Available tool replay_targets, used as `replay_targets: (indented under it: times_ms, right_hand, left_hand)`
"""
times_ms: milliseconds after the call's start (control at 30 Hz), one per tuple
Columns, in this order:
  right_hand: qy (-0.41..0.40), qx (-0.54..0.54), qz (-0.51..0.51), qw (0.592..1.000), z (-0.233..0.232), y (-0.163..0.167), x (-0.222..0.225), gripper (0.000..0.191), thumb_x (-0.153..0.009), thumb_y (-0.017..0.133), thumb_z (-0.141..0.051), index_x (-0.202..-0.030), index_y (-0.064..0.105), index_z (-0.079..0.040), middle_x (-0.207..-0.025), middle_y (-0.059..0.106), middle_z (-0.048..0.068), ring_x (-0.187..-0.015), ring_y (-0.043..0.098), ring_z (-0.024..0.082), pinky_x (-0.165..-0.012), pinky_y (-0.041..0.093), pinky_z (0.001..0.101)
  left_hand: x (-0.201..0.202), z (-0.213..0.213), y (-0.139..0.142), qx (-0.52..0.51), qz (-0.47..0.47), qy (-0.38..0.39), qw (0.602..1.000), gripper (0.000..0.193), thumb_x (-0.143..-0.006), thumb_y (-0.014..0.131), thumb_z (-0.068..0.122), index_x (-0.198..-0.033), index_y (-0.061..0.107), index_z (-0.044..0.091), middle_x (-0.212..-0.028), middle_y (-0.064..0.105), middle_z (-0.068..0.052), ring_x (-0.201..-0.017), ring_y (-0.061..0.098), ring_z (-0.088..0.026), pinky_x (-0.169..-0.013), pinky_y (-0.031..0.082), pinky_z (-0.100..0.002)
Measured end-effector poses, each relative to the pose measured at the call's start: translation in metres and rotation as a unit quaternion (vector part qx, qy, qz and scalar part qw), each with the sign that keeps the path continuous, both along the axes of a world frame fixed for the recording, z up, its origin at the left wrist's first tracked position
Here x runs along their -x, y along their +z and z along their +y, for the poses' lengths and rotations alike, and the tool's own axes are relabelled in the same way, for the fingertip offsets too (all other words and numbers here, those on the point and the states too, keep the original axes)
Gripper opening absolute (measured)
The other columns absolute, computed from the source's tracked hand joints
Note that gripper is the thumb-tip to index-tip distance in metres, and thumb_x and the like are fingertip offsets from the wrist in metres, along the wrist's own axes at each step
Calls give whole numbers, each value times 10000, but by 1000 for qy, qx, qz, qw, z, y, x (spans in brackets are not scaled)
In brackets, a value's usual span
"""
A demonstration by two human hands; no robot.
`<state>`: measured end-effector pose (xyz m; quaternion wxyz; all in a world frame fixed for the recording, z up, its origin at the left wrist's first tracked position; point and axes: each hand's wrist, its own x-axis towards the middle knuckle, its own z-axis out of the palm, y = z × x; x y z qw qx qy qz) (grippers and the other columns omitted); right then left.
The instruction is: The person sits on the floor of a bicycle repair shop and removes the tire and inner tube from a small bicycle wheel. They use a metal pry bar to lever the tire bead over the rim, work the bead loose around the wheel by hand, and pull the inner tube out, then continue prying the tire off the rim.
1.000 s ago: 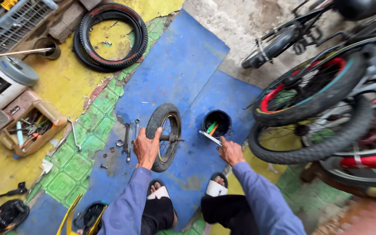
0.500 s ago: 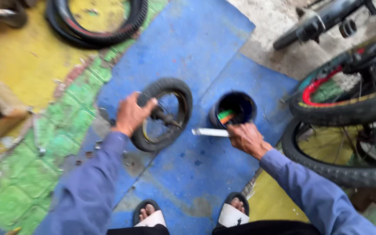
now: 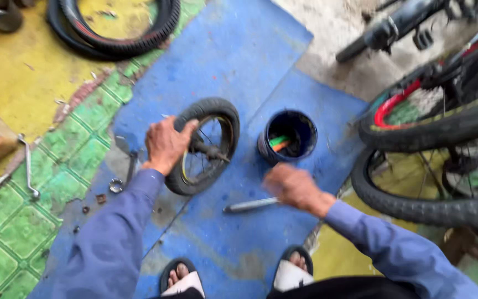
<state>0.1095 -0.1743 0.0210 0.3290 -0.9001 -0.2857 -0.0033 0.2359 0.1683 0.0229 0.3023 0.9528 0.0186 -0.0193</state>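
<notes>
Gripping one small wheel (image 3: 206,145) at frame centre, the left hand (image 3: 165,145) closes on its tyre; the blurred right hand (image 3: 293,187), grip unclear, hovers over one metal tool (image 3: 250,206) beside one blue bucket (image 3: 287,135).

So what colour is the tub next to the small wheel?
The tub is dark blue, seen in the head view, with green and orange items inside.

Small wheel gripped at frame centre

Left hand (image 3: 164,145) grips small wheel (image 3: 206,145); blurred right hand (image 3: 291,185) holds metal tool (image 3: 248,206) below blue bucket (image 3: 287,135).
</notes>
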Motion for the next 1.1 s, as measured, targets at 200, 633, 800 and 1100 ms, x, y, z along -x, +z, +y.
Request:
replay_targets:
  times_ms: [200,633,800,1100]
  right_hand:
    - [-77,324,150,931,-24,-10,-115,390,-804,653,-120,-1181,694,-212,-1054,657,196,-870,694,433,-678,572,525]
    - [-92,275,92,953,-33,15,-117,290,-814,706,-297,-1050,770,-140,-983,733,120,-886,707,374,-739,581,474]
    - [-122,254,67,957,-37,20,-102,238,-899,647,-247,-1043,795,-129,-939,764,125,-879,714,373,-762,570,482]
    - [-260,232,171,922,-18,8,-112,356,-855,760,-416,-1011,805,-99,-905,736,259,-823,726,442,-751,591,518]
  left_hand:
    - [1,-17,10,-12,-19,25,999,561,-833,717,590,-985,767,53,-888,736,-253,-850,702,-465,-746,558,-529]
    - [10,-21,27,35,33,32,998,453,-839,712,538,-847,758,87,-726,727,-176,-713,709,-392,-688,545,-498]
    - [9,-22,26,40,35,41,998,454,-843,711,531,-894,767,83,-773,731,-204,-755,703,-421,-710,542,-517]
    - [13,-21,23,32,28,71,997,465,-842,721,535,-911,776,78,-837,741,-217,-823,700,-433,-741,536,-526]
